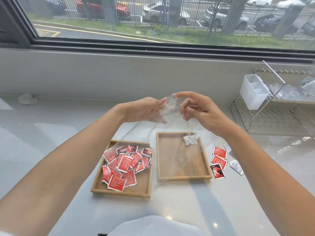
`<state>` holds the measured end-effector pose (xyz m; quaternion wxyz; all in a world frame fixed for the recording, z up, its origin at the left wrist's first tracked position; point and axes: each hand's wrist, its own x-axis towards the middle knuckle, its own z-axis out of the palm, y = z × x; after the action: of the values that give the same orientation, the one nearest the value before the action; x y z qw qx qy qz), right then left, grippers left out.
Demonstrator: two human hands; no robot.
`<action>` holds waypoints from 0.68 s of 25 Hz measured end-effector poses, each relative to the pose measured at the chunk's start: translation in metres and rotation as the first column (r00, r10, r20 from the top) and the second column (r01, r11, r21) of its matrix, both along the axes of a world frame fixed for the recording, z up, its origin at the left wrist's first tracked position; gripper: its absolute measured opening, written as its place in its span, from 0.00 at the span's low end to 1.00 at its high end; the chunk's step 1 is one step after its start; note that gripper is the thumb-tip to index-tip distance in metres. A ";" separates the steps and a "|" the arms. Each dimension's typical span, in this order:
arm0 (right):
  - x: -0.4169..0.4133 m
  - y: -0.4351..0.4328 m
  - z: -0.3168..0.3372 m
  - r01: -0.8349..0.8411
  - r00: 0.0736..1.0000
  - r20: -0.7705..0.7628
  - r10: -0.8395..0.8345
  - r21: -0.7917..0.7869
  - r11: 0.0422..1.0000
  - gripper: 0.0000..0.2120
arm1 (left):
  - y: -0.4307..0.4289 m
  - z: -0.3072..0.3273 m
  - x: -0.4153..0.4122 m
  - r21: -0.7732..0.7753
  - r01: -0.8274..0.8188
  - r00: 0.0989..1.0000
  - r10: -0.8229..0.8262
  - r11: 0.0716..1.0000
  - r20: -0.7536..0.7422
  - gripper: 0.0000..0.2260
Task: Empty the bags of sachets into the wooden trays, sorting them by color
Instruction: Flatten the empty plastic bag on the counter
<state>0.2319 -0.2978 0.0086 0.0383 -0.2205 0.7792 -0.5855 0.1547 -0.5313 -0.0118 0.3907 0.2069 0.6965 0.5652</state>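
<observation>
holding clear bag [172, 106] over trays; dish rack [272, 106] right, loose sachets [219, 159] beside.

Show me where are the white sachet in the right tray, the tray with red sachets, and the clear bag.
white sachet [190, 140]: head view, middle of the packet.
left wooden tray [119, 191]: head view, bare floor near its front rim.
clear plastic bag [171, 106]: head view, upper part between the hands.
</observation>
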 end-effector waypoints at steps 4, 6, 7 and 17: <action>-0.011 0.011 -0.002 0.139 0.990 0.026 -0.140 0.058 0.989 0.26 | -0.005 -0.001 0.000 0.151 -0.212 0.974 0.221 0.966 -0.047 0.09; -0.016 0.019 -0.005 0.222 0.970 0.079 -0.228 0.083 0.972 0.18 | -0.009 0.001 -0.003 0.179 -0.366 0.916 0.388 0.913 -0.103 0.06; -0.019 0.024 -0.007 0.230 0.961 0.130 -0.244 0.118 0.966 0.15 | -0.010 0.002 -0.004 0.194 -0.424 0.882 0.452 0.885 -0.136 0.06; -0.026 0.033 -0.047 0.208 0.882 0.368 -0.294 0.254 0.944 0.07 | -0.007 0.018 -0.053 0.027 -0.451 0.772 0.405 0.892 -0.489 0.08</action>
<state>0.2056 -0.2650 -0.0385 0.1433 0.0125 0.8334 -0.5336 0.1022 -0.5381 0.0065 0.0747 0.1585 0.8254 0.5367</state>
